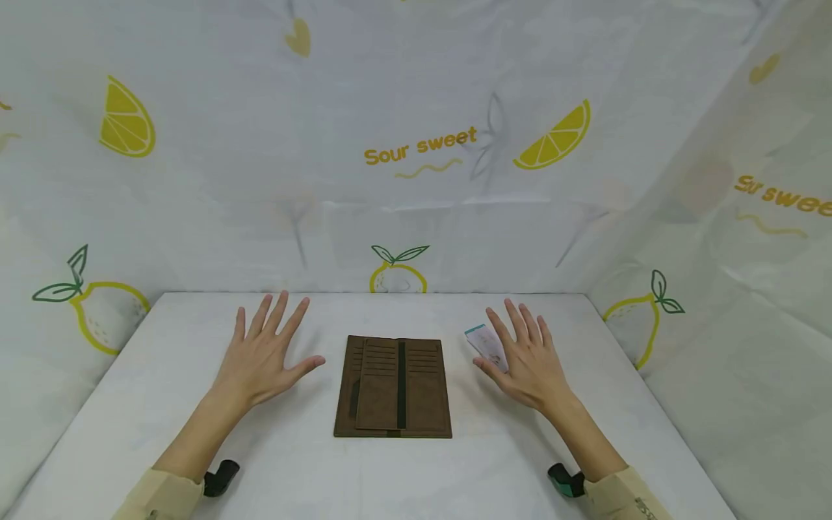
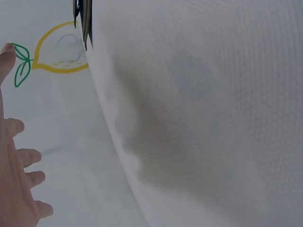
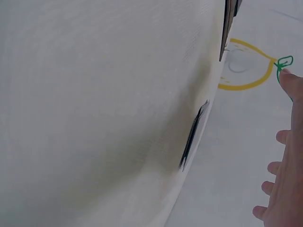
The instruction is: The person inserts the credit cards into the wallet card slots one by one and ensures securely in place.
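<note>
A brown wallet [image 1: 377, 386] lies spread open on the white table between the two hands, its card slots and a dark centre strip facing up. My left hand [image 1: 263, 357] hovers to its left, palm down, fingers straight and spread, holding nothing. To the wallet's right my right hand [image 1: 529, 357] is held the same way, fingers spread. A small printed paper or card stack [image 1: 484, 343] lies on the table, partly hidden behind the right hand's index finger and thumb. In the right wrist view this stack [image 3: 191, 137] shows edge-on, with the palm raised apart from it.
The white tabletop [image 1: 292, 469] runs back to a white cloth wall [image 1: 227, 180] printed with lemons and lettering. Similar cloth [image 1: 747, 347] hangs along the right side. A dark wrist device [image 1: 221, 478] sits at the left cuff, another [image 1: 565, 480] at the right cuff.
</note>
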`<state>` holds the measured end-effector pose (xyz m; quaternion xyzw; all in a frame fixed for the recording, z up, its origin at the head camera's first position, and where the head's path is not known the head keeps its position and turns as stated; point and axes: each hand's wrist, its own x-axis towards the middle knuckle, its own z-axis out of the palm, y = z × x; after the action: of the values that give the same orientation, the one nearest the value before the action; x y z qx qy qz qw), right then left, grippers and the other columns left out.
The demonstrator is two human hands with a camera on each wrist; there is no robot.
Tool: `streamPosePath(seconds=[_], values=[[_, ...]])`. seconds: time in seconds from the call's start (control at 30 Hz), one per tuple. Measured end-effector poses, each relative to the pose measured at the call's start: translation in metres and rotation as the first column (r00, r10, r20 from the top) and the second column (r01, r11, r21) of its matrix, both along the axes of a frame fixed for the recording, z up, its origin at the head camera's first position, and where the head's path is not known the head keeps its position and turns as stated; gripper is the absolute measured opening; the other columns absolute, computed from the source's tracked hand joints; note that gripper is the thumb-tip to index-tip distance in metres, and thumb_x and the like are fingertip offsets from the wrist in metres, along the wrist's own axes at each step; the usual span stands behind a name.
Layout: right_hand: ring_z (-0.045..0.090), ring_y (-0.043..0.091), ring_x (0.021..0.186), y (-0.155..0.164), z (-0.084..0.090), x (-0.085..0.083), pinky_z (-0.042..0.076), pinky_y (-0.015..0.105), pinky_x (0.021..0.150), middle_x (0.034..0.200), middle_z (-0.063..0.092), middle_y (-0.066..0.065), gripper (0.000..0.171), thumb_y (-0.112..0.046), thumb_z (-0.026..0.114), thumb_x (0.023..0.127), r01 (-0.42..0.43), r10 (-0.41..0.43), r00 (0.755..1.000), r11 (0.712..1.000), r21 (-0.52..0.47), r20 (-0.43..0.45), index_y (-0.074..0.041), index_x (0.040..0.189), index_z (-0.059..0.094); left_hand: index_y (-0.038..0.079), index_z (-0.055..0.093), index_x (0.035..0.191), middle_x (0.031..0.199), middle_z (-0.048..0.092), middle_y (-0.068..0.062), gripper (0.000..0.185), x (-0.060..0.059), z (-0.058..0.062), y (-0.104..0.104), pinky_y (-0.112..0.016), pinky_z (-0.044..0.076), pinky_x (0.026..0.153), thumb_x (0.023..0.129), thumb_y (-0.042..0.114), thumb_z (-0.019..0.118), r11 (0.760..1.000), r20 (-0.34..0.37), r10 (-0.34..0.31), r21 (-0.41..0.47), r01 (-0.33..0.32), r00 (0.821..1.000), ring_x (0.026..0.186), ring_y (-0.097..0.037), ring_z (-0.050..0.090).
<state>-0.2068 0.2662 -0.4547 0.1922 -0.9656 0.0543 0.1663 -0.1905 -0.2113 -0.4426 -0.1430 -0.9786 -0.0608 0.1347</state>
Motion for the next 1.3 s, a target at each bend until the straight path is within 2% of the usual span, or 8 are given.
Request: streamPosePath(seconds=[0.17, 0.3, 0.5, 0.7, 0.9, 1.07, 1.17, 1.3], values=[[0.029, 0.05, 0.162, 0.001, -0.002, -0.001, 0.022, 0.073, 0.128, 0.176, 0.031, 0.024, 0.085, -0.058, 0.064, 0.1, 0.004, -0.004, 1.0, 1.0, -0.019, 0.002, -0.017, 0.169, 0.036, 0.015, 0.029, 0.173, 0.176, 0.035, -0.023, 0.102, 0.0, 0.0, 0.002, -0.076, 0.019, 0.129, 0.096, 0.074, 0.062, 0.999, 0.036, -0.004, 0.035, 0.003, 0.999, 0.163, -0.047, 0.033], [0.034, 0.051, 0.159, 0.001, -0.003, -0.002, 0.028, 0.073, 0.126, 0.172, 0.037, 0.025, 0.08, -0.052, 0.065, 0.101, 0.002, -0.003, 1.0, 0.999, -0.041, -0.004, -0.015, 0.167, 0.04, 0.006, 0.039, 0.167, 0.166, 0.05, -0.024, 0.095, 0.001, -0.001, 0.002, -0.071, 0.031, 0.126, 0.099, 0.067, 0.065, 0.997, 0.027, -0.024, 0.075, 0.022, 0.999, 0.152, -0.048, 0.048], [0.04, 0.053, 0.155, 0.0, -0.003, -0.001, 0.033, 0.071, 0.123, 0.168, 0.043, 0.027, 0.069, -0.042, 0.064, 0.105, 0.009, -0.009, 1.0, 0.999, -0.05, -0.002, -0.008, 0.162, 0.047, -0.001, 0.049, 0.158, 0.152, 0.061, -0.026, 0.085, -0.001, -0.002, 0.002, -0.065, 0.05, 0.111, 0.101, 0.06, 0.067, 0.988, 0.059, -0.043, 0.148, 0.034, 0.997, 0.139, -0.048, 0.059], [0.041, 0.054, 0.153, 0.002, -0.002, -0.003, 0.036, 0.071, 0.122, 0.166, 0.045, 0.028, 0.061, -0.035, 0.059, 0.11, 0.027, -0.025, 0.999, 0.998, -0.055, 0.047, 0.0, 0.159, 0.047, 0.0, 0.052, 0.154, 0.146, 0.065, -0.028, 0.079, -0.002, -0.003, 0.004, -0.065, 0.054, 0.103, 0.101, 0.055, 0.069, 0.982, 0.109, -0.042, 0.188, 0.021, 0.993, 0.131, -0.048, 0.064], [0.045, 0.056, 0.148, 0.004, 0.0, -0.005, 0.04, 0.074, 0.116, 0.161, 0.049, 0.029, 0.059, -0.031, 0.063, 0.108, 0.021, -0.015, 0.998, 0.995, -0.094, 0.061, 0.002, 0.155, 0.05, 0.0, 0.056, 0.15, 0.141, 0.067, -0.028, 0.067, -0.004, -0.004, 0.007, -0.064, 0.056, 0.101, 0.102, 0.044, 0.072, 0.969, 0.159, -0.073, 0.246, 0.032, 0.985, 0.127, -0.048, 0.066], [0.048, 0.055, 0.145, 0.003, 0.001, -0.006, 0.043, 0.075, 0.111, 0.157, 0.052, 0.029, 0.056, -0.029, 0.064, 0.108, 0.021, -0.012, 0.997, 0.994, -0.106, 0.082, 0.003, 0.153, 0.053, -0.001, 0.058, 0.146, 0.132, 0.073, -0.023, 0.057, -0.008, -0.006, 0.01, -0.06, 0.057, 0.1, 0.102, 0.031, 0.074, 0.943, 0.226, -0.137, 0.328, 0.057, 0.964, 0.121, -0.041, 0.071], [0.05, 0.055, 0.143, 0.002, 0.002, -0.007, 0.045, 0.075, 0.108, 0.155, 0.055, 0.029, 0.055, -0.028, 0.064, 0.108, 0.022, -0.012, 0.995, 0.993, -0.112, 0.096, 0.005, 0.151, 0.054, -0.003, 0.059, 0.143, 0.128, 0.074, -0.023, 0.053, -0.012, -0.005, 0.012, -0.057, 0.059, 0.098, 0.101, 0.026, 0.074, 0.917, 0.284, -0.193, 0.392, 0.07, 0.939, 0.116, -0.039, 0.073], [0.052, 0.055, 0.14, 0.002, 0.004, -0.008, 0.048, 0.074, 0.105, 0.152, 0.057, 0.029, 0.054, -0.026, 0.067, 0.106, 0.029, -0.015, 0.992, 0.992, -0.119, 0.124, 0.007, 0.148, 0.056, -0.003, 0.06, 0.141, 0.128, 0.074, -0.022, 0.052, -0.013, -0.001, 0.017, -0.055, 0.06, 0.097, 0.101, 0.026, 0.075, 0.893, 0.358, -0.232, 0.447, 0.052, 0.904, 0.114, -0.037, 0.074]])
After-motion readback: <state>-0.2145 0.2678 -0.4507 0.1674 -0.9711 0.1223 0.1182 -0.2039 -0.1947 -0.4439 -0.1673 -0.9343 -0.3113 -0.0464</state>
